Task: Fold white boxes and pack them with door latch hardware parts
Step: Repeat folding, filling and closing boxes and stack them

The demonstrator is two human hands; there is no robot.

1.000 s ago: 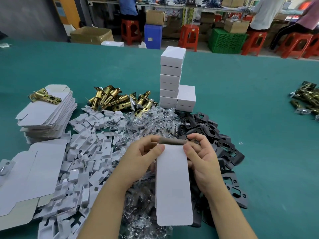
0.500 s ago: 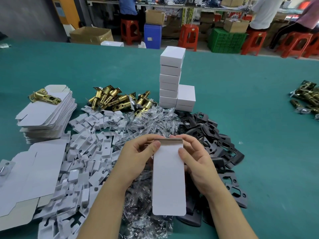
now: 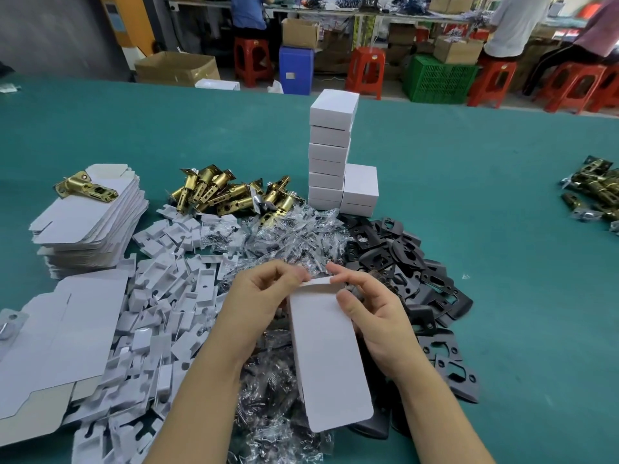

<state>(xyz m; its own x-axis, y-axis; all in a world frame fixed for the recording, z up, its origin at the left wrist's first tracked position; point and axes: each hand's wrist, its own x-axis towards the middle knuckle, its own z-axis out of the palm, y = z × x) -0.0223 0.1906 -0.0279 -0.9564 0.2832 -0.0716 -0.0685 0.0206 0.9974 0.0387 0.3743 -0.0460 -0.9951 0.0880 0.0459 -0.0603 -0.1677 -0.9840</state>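
I hold a long white box (image 3: 330, 360) over the parts pile, its far end flap folded up toward me. My left hand (image 3: 264, 296) pinches the far left edge of that flap. My right hand (image 3: 371, 313) grips the box's right side, thumb on the top face and fingertips on the flap. Brass latches (image 3: 227, 192) lie in a heap behind, clear bags of screws (image 3: 294, 236) in the middle, black strike plates (image 3: 412, 266) to the right. A pile of closed white boxes (image 3: 331, 152) stands beyond.
Flat box blanks (image 3: 90, 226) are stacked at the left with one brass latch (image 3: 85, 189) on top. White card inserts (image 3: 160, 296) cover the near left. More latches (image 3: 596, 192) lie at the far right. People sit on red stools behind the green table (image 3: 485, 182).
The box has tilted and come nearer. Its far end flap, seen brown inside before, is now folded over and shows white. Both hands have shifted slightly along the far end.
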